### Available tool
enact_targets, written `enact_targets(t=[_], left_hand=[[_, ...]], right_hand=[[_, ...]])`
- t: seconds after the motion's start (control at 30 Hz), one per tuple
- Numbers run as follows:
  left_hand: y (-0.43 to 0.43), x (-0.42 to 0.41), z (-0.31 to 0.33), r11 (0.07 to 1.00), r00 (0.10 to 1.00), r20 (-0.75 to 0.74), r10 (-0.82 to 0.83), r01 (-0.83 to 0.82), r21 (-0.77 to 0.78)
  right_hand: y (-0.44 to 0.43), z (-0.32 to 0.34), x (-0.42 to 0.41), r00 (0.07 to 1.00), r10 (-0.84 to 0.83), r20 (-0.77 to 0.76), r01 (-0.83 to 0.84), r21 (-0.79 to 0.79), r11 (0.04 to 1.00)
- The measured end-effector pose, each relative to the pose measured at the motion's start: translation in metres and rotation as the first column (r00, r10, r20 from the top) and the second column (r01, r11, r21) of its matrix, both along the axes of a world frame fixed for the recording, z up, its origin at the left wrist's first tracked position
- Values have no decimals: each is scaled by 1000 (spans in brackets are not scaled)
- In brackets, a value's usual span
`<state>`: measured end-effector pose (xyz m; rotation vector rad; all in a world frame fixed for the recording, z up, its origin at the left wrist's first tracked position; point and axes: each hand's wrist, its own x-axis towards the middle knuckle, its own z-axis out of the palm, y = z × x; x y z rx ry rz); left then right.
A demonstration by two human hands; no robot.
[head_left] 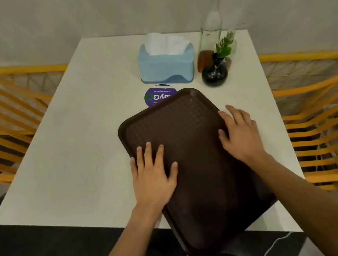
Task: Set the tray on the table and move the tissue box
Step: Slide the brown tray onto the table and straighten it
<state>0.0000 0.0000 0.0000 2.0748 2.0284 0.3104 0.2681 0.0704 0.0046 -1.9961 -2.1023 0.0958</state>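
Observation:
A dark brown tray lies on the white table, turned at an angle, its near end hanging over the table's front edge. My left hand rests flat on the tray's left side, fingers spread. My right hand lies on the tray's right rim, fingers apart. A light blue tissue box with white tissue sticking out stands at the far middle of the table, beyond the tray and apart from it.
A round purple sticker is partly covered by the tray's far corner. A tall glass bottle, a brown object and a dark vase with green leaves stand right of the tissue box. Orange slatted chairs flank the table.

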Motion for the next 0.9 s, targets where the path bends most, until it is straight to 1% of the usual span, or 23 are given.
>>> enact_targets(t=[0.03, 0.13, 0.2, 0.33, 0.57, 0.67, 0.73, 0.8, 0.9], left_hand=[[-1, 0, -1, 1000, 1000, -3, 16, -16, -24], [-4, -4, -7, 1000, 999, -30, 24, -25, -11], [-5, -4, -11, 1000, 998, -59, 11, -12, -12], [-3, -8, -11, 1000, 995, -104, 9, -10, -12], [10, -53, -12, 1000, 993, -117, -19, 19, 0], [21, -86, -11, 999, 997, -74, -31, 32, 3], [27, -108, -10, 1000, 999, -36, -12, 13, 28], [31, -129, -7, 997, 999, 7, 48, -49, 52], [31, -157, -5, 988, 985, 90, 150, -153, 25]], right_hand=[[2, 1, 6, 1000, -10, 5, 10, 2, 1000], [6, -2, 17, 1000, -16, -8, 16, -22, 1000], [7, -5, 14, 998, -29, -51, 25, -69, 997], [8, -7, 8, 994, -69, -87, 61, -91, 994], [12, -7, -32, 986, -89, -139, 70, -136, 988], [15, -6, -62, 980, -107, -169, 82, -149, 985], [16, -5, -83, 974, -127, -185, 99, -156, 983], [16, -5, -104, 966, -152, -207, 120, -162, 980], [15, -6, -133, 953, -184, -239, 152, -148, 977]])
